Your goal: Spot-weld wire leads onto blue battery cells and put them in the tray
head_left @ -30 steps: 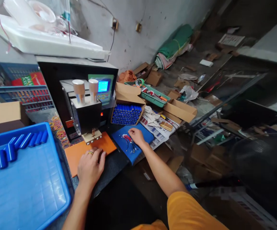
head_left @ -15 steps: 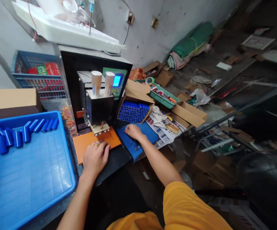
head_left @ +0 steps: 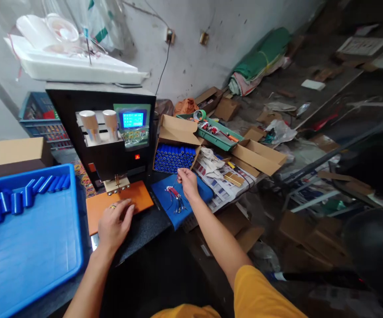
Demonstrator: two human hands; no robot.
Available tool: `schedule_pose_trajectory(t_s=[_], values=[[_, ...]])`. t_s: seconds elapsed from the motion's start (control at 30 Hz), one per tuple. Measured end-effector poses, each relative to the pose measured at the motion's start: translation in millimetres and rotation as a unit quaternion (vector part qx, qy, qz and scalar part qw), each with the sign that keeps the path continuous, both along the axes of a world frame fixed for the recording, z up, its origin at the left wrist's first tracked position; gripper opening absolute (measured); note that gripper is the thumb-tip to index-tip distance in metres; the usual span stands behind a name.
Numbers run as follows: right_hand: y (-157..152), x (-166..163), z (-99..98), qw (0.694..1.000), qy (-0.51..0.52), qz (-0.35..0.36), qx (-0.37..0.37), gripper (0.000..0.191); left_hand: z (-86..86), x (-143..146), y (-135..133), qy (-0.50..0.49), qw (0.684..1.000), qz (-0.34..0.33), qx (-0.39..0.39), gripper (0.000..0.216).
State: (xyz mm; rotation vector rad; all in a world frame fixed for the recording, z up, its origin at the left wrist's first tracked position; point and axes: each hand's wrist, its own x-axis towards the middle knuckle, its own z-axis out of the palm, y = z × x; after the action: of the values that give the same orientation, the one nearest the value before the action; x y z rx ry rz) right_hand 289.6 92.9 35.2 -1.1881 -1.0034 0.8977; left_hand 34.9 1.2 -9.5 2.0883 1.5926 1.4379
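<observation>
My left hand (head_left: 114,224) lies flat with fingers spread on the orange plate (head_left: 141,196) under the head of a black spot welder (head_left: 108,132). My right hand (head_left: 187,181) hovers over a blue pad (head_left: 165,187), fingers pinched on a thin wire lifted from a bundle of red and dark wires (head_left: 174,196) lying on that pad. Behind the pad stands an open cardboard box of blue cylindrical cells (head_left: 173,157).
A blue tray (head_left: 29,247) at left holds a row of blue cells (head_left: 19,194). Coloured rubber bands (head_left: 84,176) lie beside the welder. A green tray (head_left: 216,132), open cardboard boxes (head_left: 256,157), a cloth and printed sheets sit at right. Floor clutter lies beyond.
My right hand has risen off the wire bundle and now pinches one wire above it. The bundle shows again. My left hand stays on the orange plate. The view shifted.
</observation>
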Motion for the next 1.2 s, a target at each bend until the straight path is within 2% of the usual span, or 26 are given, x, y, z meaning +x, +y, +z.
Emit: schedule_pose_trajectory(t_s=[0.1,0.27,0.4,0.5,0.6,0.73,0.9,1.03,1.2], values=[[-10,-12,-4.3,0.999,0.02,0.046,0.019,0.034,9.0,20,-5,-0.122,0.992,-0.025,-0.036,0.026],[-24,-35,-9.5,0.991,0.066,0.113,0.024,0.033,22.8,60,-7,-0.181,0.977,-0.062,-0.096,0.029],[-31,-49,-12.4,0.984,0.092,0.147,0.035,0.031,23.1,76,-2,-0.308,0.925,-0.079,-0.208,0.037],[-36,-56,-14.0,0.98,0.102,0.168,0.03,0.031,23.2,79,0,-0.349,0.901,-0.08,-0.247,0.038],[-41,-59,-13.3,0.976,0.113,0.183,0.025,0.03,25.6,79,-1,-0.359,0.896,-0.078,-0.251,0.036],[-50,-62,-10.5,0.969,0.105,0.221,0.016,0.026,32.3,70,-3,-0.339,0.912,-0.074,-0.218,0.03],[-55,-73,-10.9,0.952,0.016,0.305,0.031,0.019,40.5,43,-3,-0.255,0.943,-0.072,-0.204,0.025],[-53,-85,-11.8,0.946,-0.054,0.315,0.054,0.016,41.7,23,-5,-0.217,0.948,-0.072,-0.224,0.024],[-45,-98,-9.0,0.921,-0.101,0.372,0.065,0.014,39.2,11,-12,-0.205,0.949,-0.063,-0.231,0.025]])
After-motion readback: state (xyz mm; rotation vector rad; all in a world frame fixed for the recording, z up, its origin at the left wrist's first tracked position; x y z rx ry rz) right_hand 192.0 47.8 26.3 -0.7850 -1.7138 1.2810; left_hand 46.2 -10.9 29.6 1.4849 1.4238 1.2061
